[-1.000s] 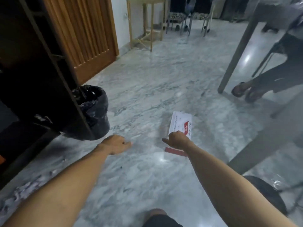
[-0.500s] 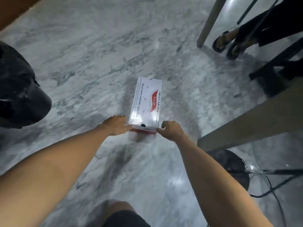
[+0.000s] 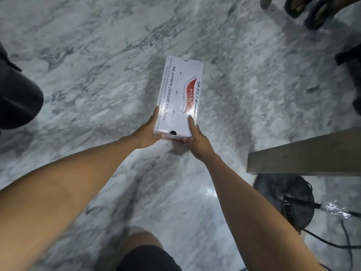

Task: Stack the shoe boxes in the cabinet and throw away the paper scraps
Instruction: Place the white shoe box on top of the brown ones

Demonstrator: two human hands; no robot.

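Note:
A white shoe box [image 3: 180, 96] with red and black print is held over the marble floor, its long side pointing away from me. My left hand [image 3: 147, 132] grips its near left corner, fingers along the left side. My right hand [image 3: 196, 138] grips the near right corner, thumb on the lid. A red lower part of the box shows just under the near end. The cabinet and any paper scraps are out of view.
A black bin bag [image 3: 17, 96] bulges at the left edge. A grey table beam [image 3: 304, 153] juts in from the right, with a dark round base and cables [image 3: 283, 198] under it. Another person's sandalled feet [image 3: 310, 10] are at the top right. My knee [image 3: 144, 249] is below.
My left hand came over and both hands closed on the near end of the shoe box. The view tilted down, so the cabinet and door dropped out of sight.

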